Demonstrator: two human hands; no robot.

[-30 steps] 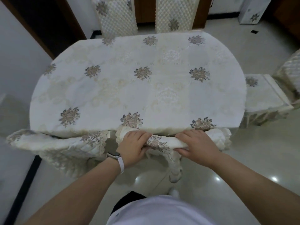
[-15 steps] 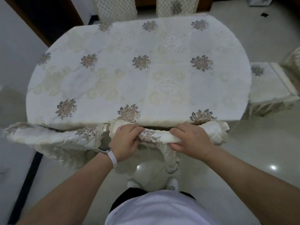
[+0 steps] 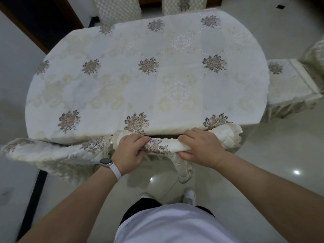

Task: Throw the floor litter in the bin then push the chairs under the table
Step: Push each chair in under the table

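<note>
Left chair (image 3: 52, 151): standing at the table (image 3: 147, 76) edge, its covered back touching the cloth.
Left hand (image 3: 130, 153): gripping the top rail of the held chair (image 3: 168, 147), fingers curling over the far side, thumb on the near side.
Held chair: standing directly ahead of the person, its rail lying just beside the near table edge and its seat hidden under the top.
Handling: the frame is probably stiff and fairly heavy. The quilted cover is soft and may be slipping on the rail. Grip the rail itself with the hands spread apart so the push runs straight.
Right hand (image 3: 201, 148): clamping the same rail, fingers wrapping over, thumb below.
Right chair (image 3: 287, 81): standing outside the table end with its seat exposed, likely awaiting a push.
</note>
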